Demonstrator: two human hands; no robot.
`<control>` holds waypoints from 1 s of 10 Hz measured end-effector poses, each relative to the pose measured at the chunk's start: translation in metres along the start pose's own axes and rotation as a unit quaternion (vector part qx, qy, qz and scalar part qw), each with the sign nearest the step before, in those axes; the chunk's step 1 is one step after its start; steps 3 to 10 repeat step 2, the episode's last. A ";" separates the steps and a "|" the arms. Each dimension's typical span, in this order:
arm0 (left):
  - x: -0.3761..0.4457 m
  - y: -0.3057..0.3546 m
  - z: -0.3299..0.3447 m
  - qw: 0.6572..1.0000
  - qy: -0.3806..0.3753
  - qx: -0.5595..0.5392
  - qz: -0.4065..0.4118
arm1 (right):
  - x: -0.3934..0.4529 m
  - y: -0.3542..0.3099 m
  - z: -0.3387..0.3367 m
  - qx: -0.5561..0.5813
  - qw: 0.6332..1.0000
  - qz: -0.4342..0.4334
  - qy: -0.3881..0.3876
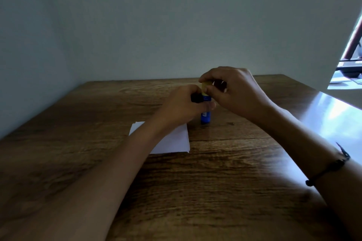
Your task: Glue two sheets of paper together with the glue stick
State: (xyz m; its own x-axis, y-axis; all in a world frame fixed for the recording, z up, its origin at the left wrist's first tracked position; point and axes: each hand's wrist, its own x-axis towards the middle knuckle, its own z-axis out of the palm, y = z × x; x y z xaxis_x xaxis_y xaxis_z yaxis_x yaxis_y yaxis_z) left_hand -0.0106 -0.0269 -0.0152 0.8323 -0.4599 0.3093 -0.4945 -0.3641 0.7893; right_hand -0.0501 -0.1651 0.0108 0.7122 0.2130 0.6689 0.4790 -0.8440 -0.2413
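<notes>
A blue glue stick (206, 117) stands upright near the middle of the wooden table (225, 172). My left hand (182, 107) grips its blue barrel from the left. My right hand (235, 92) pinches the yellow cap (205, 86) at its top with thumb and fingers. White paper (174, 141) lies flat on the table just left of the stick, partly hidden under my left forearm. I cannot tell whether it is one sheet or two.
A plain wall stands close behind the table and along its left side. The table's right edge (337, 107) shines with light from an opening at the far right. A dark cord bracelet (329, 168) circles my right wrist.
</notes>
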 end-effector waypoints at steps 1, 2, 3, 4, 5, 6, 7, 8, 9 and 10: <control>0.000 0.000 -0.006 0.999 -0.039 -0.005 -0.007 | -0.001 0.001 0.001 0.003 1.000 0.003 -0.005; -0.001 0.000 -0.012 0.996 -0.084 -0.012 -0.026 | -0.004 0.002 0.003 0.015 1.000 0.013 -0.012; -0.001 0.000 -0.012 0.996 -0.084 -0.012 -0.026 | -0.004 0.002 0.003 0.015 1.000 0.013 -0.012; -0.001 0.000 -0.012 0.996 -0.084 -0.012 -0.026 | -0.004 0.002 0.003 0.015 1.000 0.013 -0.012; -0.001 0.000 -0.012 0.996 -0.084 -0.012 -0.026 | -0.004 0.002 0.003 0.015 1.000 0.013 -0.012; -0.001 0.000 -0.012 0.996 -0.084 -0.012 -0.026 | -0.004 0.002 0.003 0.015 1.000 0.013 -0.012; -0.001 0.000 -0.012 0.996 -0.084 -0.012 -0.026 | -0.004 0.002 0.003 0.015 1.000 0.013 -0.012; -0.001 0.000 -0.012 0.996 -0.084 -0.012 -0.026 | -0.004 0.002 0.003 0.015 1.000 0.013 -0.012; -0.001 0.000 -0.012 0.996 -0.084 -0.012 -0.026 | -0.004 0.002 0.003 0.015 1.000 0.013 -0.012; -0.001 0.000 -0.012 0.996 -0.084 -0.012 -0.026 | -0.004 0.002 0.003 0.015 1.000 0.013 -0.012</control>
